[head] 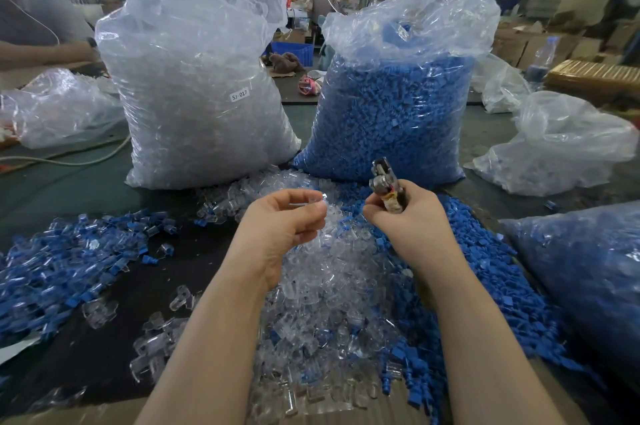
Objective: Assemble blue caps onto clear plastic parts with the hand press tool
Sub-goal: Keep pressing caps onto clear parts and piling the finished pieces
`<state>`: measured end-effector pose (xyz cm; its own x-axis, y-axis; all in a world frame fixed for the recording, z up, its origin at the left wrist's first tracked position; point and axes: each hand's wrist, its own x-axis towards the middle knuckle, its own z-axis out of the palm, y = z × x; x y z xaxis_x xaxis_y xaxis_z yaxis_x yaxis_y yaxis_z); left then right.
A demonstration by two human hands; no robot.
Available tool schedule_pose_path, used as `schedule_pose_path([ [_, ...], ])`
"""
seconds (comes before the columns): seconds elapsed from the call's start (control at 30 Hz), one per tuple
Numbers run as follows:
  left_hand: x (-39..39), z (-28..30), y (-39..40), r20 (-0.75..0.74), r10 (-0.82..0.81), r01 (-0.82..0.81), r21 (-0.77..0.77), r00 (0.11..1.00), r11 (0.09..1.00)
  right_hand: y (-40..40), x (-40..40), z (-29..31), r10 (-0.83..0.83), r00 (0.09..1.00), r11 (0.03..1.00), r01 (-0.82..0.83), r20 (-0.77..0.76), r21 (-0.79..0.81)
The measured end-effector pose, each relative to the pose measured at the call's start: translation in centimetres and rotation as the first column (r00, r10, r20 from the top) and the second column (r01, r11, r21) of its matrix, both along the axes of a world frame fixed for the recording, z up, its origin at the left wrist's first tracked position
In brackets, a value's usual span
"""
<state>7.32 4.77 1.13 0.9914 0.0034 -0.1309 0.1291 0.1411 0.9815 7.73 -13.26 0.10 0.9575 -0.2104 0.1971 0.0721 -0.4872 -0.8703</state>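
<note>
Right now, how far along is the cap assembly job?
Done: a spread of assembled clear-and-blue pieces lies at left on the dark table. In hand: the left hand pinches one clear plastic part; the right hand grips the metal hand press tool. Left: loose piles of clear parts and blue caps, plus two big, mostly full bags, clear and blue. Early days.

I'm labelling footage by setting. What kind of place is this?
Probably a factory assembly floor: bulk bags of clear parts and blue caps stand on the bench, with stacked cartons in an open hall behind.
</note>
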Motion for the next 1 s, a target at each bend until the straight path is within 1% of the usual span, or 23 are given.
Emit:
schedule_pose_path([
  [0.13,-0.2,-0.1,-0.8,0.047,0.0,-0.004,0.084,0.999,0.996,0.1,0.0,0.0,0.006,1.0,0.998,-0.008,0.021,0.062],
  [0.2,-0.2,-0.1,-1.1,0.053,0.003,-0.008,0.091,0.999,0.996,0.0,0.1,-0.1,0.025,1.0,0.995,-0.026,0.013,0.101],
  [0.27,-0.2,-0.1,-1.3,0.049,0.018,-0.023,0.09,0.999,0.996,-0.1,0.1,-0.2,0.046,0.999,0.994,-0.046,0.004,0.1],
  [0.43,0.1,-0.1,-1.4,0.029,0.071,-0.074,0.102,0.997,0.992,0.0,0.2,-0.2,0.022,0.999,0.99,-0.028,0.042,0.139],
  [0.53,0.1,-0.1,-1.6,0.04,0.084,-0.087,0.08,0.996,0.993,-0.2,0.1,-0.2,0.002,0.996,0.992,-0.014,0.093,0.129],
  [0.7,0.0,-0.3,-2.0,0.141,0.164,-0.172,0.042,0.976,0.984,-0.2,0.0,-0.1,-0.019,0.99,0.993,0.003,0.137,0.119],
  [0.87,-0.4,0.0,-2.4,0.14,0.124,-0.121,-0.028,0.982,0.992,0.5,-0.4,0.4,0.03,0.974,0.982,-0.07,0.222,0.173],
  [1.0,-0.6,0.3,-2.6,0.099,0.062,-0.052,-0.095,0.993,0.994,0.8,-0.5,0.5,0.07,0.967,0.981,-0.112,0.245,0.161],
])
